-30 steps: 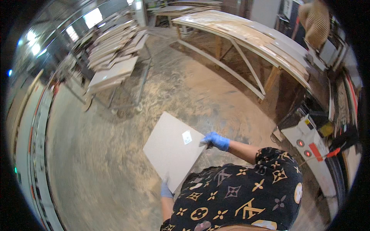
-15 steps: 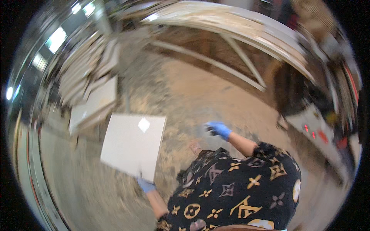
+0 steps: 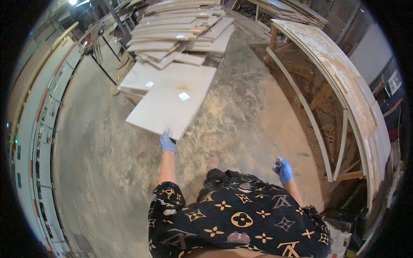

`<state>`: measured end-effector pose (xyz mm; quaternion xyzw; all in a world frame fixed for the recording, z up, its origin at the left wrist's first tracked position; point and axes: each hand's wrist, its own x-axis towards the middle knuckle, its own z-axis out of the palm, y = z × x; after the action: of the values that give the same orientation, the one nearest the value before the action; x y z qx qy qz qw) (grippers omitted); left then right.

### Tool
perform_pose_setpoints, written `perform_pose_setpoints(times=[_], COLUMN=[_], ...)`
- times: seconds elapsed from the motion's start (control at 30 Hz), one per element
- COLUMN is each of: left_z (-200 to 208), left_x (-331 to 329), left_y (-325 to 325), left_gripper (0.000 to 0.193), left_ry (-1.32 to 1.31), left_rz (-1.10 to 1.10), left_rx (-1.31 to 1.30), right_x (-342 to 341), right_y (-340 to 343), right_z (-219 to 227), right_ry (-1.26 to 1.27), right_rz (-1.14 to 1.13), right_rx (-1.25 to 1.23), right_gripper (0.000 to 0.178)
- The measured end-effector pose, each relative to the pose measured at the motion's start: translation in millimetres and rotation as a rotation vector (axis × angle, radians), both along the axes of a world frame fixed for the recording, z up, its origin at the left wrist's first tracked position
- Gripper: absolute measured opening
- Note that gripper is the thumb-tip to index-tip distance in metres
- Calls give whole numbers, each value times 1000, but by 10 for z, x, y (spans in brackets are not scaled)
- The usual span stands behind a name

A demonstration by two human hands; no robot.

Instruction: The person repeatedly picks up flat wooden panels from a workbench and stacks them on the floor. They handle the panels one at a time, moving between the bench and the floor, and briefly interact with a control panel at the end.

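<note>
My left hand (image 3: 168,142), in a blue glove, grips the near corner of a white panel (image 3: 165,113), its thumb lying on the top face. A pale diamond-shaped mark (image 3: 184,96) shows on that face. The panel's far part overlaps another white panel (image 3: 140,77) at the near end of a stack; whether it rests on that one I cannot tell. Off to the right, over the floor, my right hand (image 3: 282,170) hangs in a blue glove. Its fingers are loosely bent and apart, with nothing visible in them.
Many pale boards are piled in an uneven stack (image 3: 167,32) ahead. To the right stands a long wooden workbench (image 3: 340,69) with slanting legs. A long white machine or rail (image 3: 28,150) runs along the left. Dust covers the concrete floor (image 3: 241,107).
My view has turned left toward the stack. The white panel in my left hand has moved forward and now overlaps the stack's near end. My right hand has swung out to the right.
</note>
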<state>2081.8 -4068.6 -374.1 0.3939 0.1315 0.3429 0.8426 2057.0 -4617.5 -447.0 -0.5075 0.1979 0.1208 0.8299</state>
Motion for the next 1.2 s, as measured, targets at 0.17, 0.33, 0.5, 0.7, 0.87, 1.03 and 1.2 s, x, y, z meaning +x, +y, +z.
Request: perform_pose_setpoints(times=[0.17, 0.33, 0.5, 0.7, 0.87, 1.03, 1.2], left_z=[-563, -988, -1594, -1852, -1531, -1584, -1916], left_x=[-19, 120, 39, -709, -577, -168, -212], left_y=[142, 317, -117, -1890, -3526, -5198, -6943], left_gripper=[48, 53, 67, 61, 54, 48, 36], left_ry=[173, 500, 711, 545, 426, 376, -9], left_rz=[81, -199, 244, 293, -501, -790, -904], left_rx=[-1, -236, 596, 1193, 1456, 1446, 1547], right_x=[-743, -1270, -1888, -2320, -2185, -2533, -3117], right_y=[-153, -403, -622, -769, -1472, -2876, -4295], right_z=[-356, -717, -1137, -1248, -1180, -1158, -1075], right_ry=[140, 174, 261, 438, 401, 293, 140], right_rz=[-4, -70, -243, -294, -434, -396, -754], right_rx=[182, 84, 97, 106, 84, 215, 184], right_gripper=[23, 24, 21, 22, 16, 19, 11])
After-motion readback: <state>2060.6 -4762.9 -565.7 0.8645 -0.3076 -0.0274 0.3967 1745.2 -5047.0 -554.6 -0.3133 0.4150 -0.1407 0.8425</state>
